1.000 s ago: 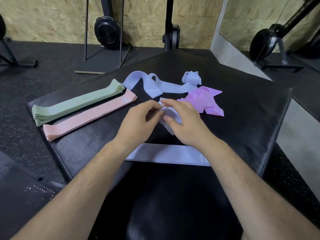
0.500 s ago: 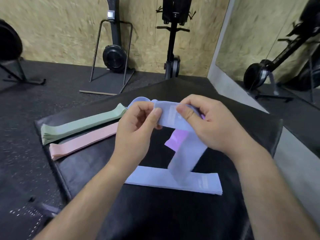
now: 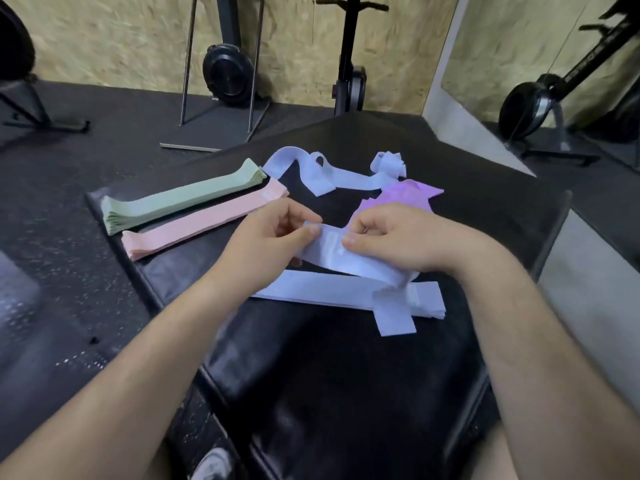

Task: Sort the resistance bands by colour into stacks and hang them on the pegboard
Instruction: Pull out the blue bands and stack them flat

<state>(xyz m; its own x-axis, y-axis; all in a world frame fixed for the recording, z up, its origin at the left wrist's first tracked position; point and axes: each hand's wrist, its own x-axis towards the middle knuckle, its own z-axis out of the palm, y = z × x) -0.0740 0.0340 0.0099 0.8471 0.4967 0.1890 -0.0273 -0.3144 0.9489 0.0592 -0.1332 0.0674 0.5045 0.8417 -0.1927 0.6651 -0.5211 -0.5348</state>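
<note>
The left hand [image 3: 270, 244] and the right hand [image 3: 401, 244] are both closed on one pale blue band [image 3: 349, 261]. It is pinched near its upper end, with the thumbs on top and the fingers curled under, just above the bench [image 3: 502, 220]. From the right hand the band drops limp, and its free end lies across the blue stack [image 3: 311, 291], touching it.

The band is judged to be light, thin and soft. No shape is kept by it alone, so it folds and twists wherever it is not supported. It is probably a little grippy rather than slippery. A hold at both ends under light tension seems best, so that it can be laid flat on the stack.

Farther out, the pink stack [image 3: 204, 220] and the green stack [image 3: 180, 199] lie side by side on the left. Loose blue bands [image 3: 332, 178] and crumpled purple bands [image 3: 408, 197] are seen at the far side — not yet sorted. No pegboard is seen.
</note>
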